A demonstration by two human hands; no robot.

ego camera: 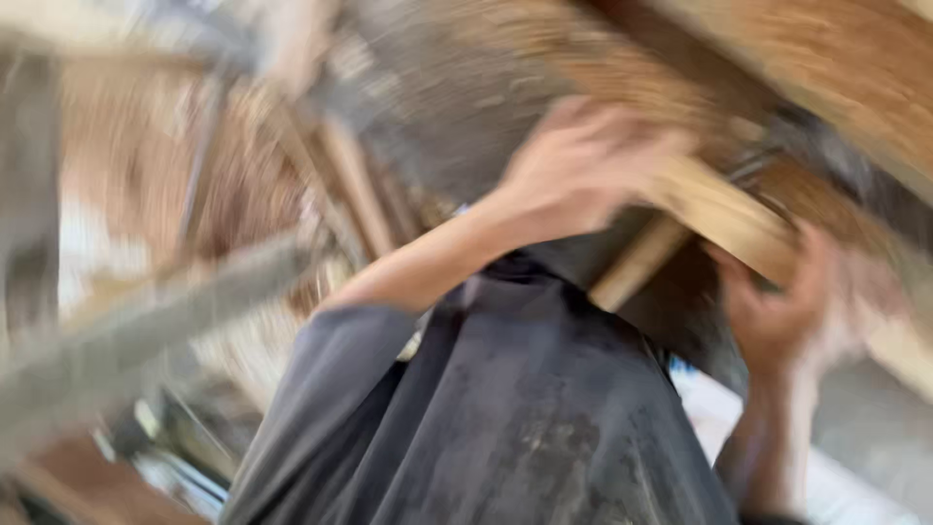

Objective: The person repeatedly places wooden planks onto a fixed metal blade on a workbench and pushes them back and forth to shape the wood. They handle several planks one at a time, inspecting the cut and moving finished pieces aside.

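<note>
The whole view is badly motion-blurred. My left hand [583,165] reaches up from a dark grey sleeve and its fingers curl over the top of a light curved wooden piece [724,214]. My right hand [777,311] grips the same piece from below, at its lower right edge. A short round wooden stick [637,264] juts out under the piece, between my two hands. Dark grey dusty cloth [525,408] fills the lower middle of the view and hides what lies beneath it.
A broad wooden board [846,58] crosses the upper right. A grey bar [146,326] slants across the lower left. Thin wooden strips [355,185] stand behind my left arm, over a brown dusty ground.
</note>
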